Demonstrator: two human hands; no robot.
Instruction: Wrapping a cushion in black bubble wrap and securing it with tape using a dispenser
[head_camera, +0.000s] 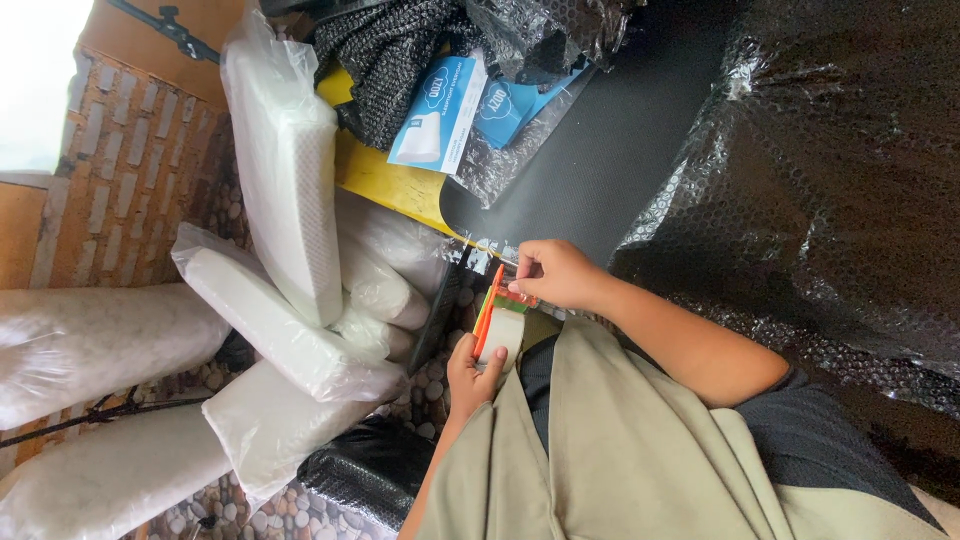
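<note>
So I've got the tape dispenser (497, 322) dead centre of the frame. My left hand (473, 380) is closed around the roll from below, thumb lying over the pale tape, and my right hand (553, 272) is pinched tight on the loose tape end right at the orange cutter side, just above the roll. Both hands are touching the dispenser, so nothing's hanging free.

My take on doing this bit cleanly: keep the left hand firm so the roll doesn't spin loose, and pull the end straight off the blade edge with the right, not at an angle, or I reckon it splits or sticks back on itself. Fingertips should stay off the sticky face as much as possible.

Around that: black bubble wrap (830, 180) fills the right side of the frame, a blue-and-white box (438, 115) sits at upper centre on clear bubble wrap, and bagged white foam pillows (285, 170) pile up on the left over a pebble floor (430, 390).
</note>
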